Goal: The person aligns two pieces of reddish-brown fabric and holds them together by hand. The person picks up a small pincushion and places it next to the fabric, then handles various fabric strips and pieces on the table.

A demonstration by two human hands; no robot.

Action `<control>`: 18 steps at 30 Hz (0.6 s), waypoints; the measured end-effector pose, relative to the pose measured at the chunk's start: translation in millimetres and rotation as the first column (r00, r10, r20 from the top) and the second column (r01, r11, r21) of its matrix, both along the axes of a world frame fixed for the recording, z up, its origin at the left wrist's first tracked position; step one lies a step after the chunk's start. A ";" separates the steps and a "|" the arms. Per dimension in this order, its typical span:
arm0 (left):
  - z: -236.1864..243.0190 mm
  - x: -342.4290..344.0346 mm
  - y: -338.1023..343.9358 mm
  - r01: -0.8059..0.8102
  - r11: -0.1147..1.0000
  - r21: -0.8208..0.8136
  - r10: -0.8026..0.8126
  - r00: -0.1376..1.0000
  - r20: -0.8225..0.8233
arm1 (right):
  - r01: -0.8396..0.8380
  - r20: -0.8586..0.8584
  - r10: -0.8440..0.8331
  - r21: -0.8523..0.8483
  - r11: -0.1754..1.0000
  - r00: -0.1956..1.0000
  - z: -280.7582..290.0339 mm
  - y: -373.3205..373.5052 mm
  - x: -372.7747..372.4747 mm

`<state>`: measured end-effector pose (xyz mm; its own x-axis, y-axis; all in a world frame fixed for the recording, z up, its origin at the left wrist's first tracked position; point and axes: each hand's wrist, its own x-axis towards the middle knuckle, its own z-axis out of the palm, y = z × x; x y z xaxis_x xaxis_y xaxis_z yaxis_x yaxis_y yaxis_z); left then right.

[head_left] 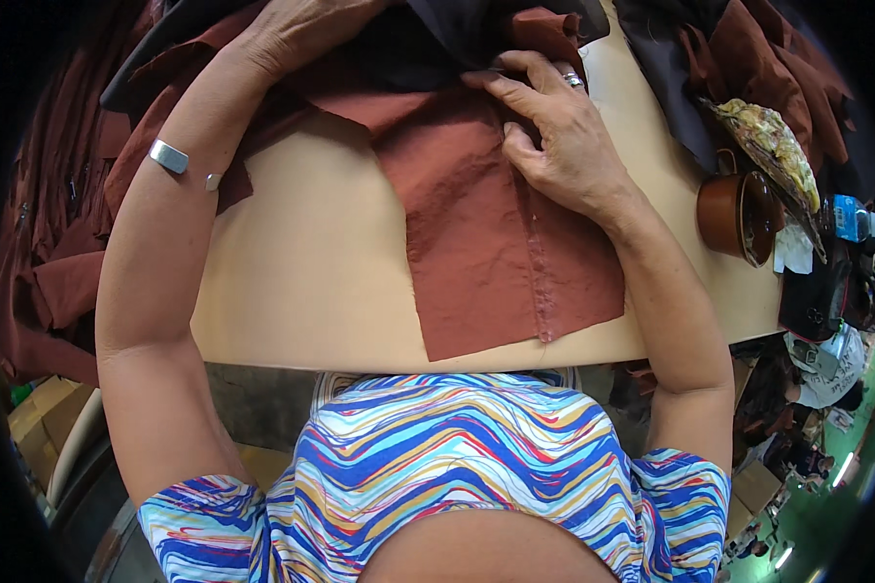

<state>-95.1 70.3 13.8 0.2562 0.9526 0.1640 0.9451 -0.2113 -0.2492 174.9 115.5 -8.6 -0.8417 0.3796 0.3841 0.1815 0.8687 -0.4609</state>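
Right hand [559, 136] presses flat, fingers spread, on the crinkled rust-brown fabric panel [501, 243] with a stitched seam.

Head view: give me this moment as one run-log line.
left hand: resting on dark fabric | right hand: fingers pressing rust-brown fabric piece flat | surface: tan table | nearby: brown mug

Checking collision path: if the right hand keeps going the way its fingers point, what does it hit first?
The right hand lies flat on the rust-brown fabric panel, fingers pointing up-left. Straight on, it would probably first meet the dark black cloth bunched at the panel's top edge; depth is unclear.
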 end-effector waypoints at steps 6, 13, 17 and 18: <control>39.0 35.8 -17.7 -0.015 0.969 -0.248 0.114 0.913 0.392 | 0.004 0.031 -0.003 -0.052 0.999 1.000 4.0 1.1 0.9; 47.3 36.6 -1.8 0.096 0.987 -0.132 -0.065 0.974 0.219 | 0.009 0.046 -0.008 -0.016 1.000 0.999 0.0 2.6 3.8; 38.7 33.5 7.7 0.110 0.994 -0.020 -0.111 0.994 -0.026 | 0.002 0.046 -0.002 0.006 1.000 0.999 4.4 -0.2 1.2; 40.6 31.4 4.6 0.083 0.996 -0.024 -0.084 0.996 -0.042 | -0.005 0.059 0.005 0.013 1.000 0.998 8.3 -2.8 -1.6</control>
<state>-63.7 74.9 54.4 0.3418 0.9307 0.1305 0.9122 -0.2952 -0.2840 173.3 112.7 -0.3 -0.8647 0.3708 0.3389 0.2035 0.8754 -0.4385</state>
